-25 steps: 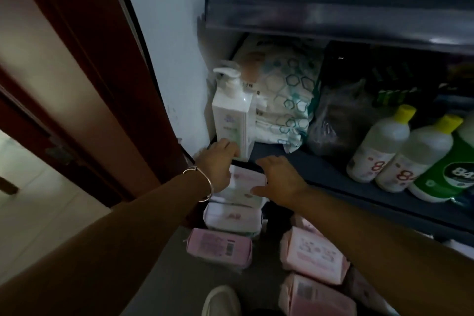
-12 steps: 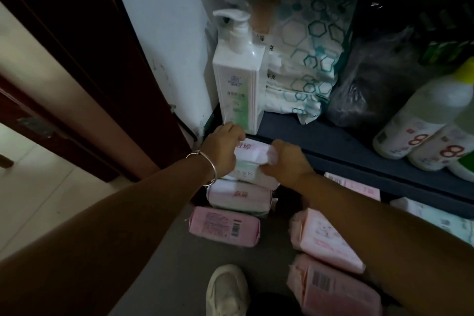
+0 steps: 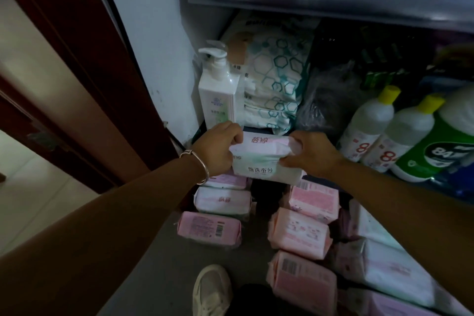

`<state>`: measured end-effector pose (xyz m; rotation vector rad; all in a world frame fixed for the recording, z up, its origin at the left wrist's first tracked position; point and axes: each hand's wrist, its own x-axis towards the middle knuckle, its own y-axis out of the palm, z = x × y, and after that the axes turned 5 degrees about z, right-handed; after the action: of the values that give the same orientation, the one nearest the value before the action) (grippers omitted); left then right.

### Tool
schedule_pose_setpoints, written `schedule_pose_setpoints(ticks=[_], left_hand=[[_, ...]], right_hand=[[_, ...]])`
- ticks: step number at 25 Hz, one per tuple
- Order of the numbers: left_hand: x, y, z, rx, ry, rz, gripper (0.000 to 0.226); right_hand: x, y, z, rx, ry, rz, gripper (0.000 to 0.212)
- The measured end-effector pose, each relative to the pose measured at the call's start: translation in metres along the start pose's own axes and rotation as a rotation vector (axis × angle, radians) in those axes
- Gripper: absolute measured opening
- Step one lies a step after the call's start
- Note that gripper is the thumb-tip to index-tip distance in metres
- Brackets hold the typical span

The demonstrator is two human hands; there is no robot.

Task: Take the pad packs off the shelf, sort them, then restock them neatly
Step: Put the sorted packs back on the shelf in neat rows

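I hold a white and pale-green pad pack (image 3: 264, 159) between both hands, just in front of the dark shelf's front edge (image 3: 320, 179). My left hand (image 3: 218, 149), with a bracelet on the wrist, grips its left end. My right hand (image 3: 313, 152) grips its right end. Below, more pad packs lie on the floor: a white pack (image 3: 222, 199) and a pink pack (image 3: 209, 228) on the left, with several pink packs (image 3: 298, 236) in a column on the right.
On the shelf stand a white pump bottle (image 3: 218, 95), a hexagon-print package (image 3: 274, 79), a dark plastic bag (image 3: 325, 100), two yellow-capped bottles (image 3: 369, 120) and a green bottle (image 3: 441, 146). A brown door (image 3: 77, 59) stands at left. My shoe (image 3: 211, 290) is on the floor.
Both hands closed on the white-green pack and lifted it from the stack up to the level of the shelf edge. The view tilted back up, showing the upper shelf again.
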<state>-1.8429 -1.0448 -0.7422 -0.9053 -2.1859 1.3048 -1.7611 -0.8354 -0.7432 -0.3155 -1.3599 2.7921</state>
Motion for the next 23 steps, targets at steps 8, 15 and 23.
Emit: schedule_pose_setpoints(ticks=[8, 15, 23], left_hand=[[-0.016, 0.031, 0.011, 0.223, -0.047, 0.345, 0.038], [-0.022, 0.114, 0.054, 0.589, -0.184, 0.620, 0.060], [-0.014, 0.147, 0.062, 0.655, -0.263, 0.603, 0.055]], right_hand=[[-0.016, -0.028, -0.005, -0.022, 0.024, -0.112, 0.045], [0.000, 0.000, -0.027, 0.027, -0.025, -0.069, 0.042], [0.009, 0.010, -0.040, 0.048, -0.030, -0.062, 0.046]])
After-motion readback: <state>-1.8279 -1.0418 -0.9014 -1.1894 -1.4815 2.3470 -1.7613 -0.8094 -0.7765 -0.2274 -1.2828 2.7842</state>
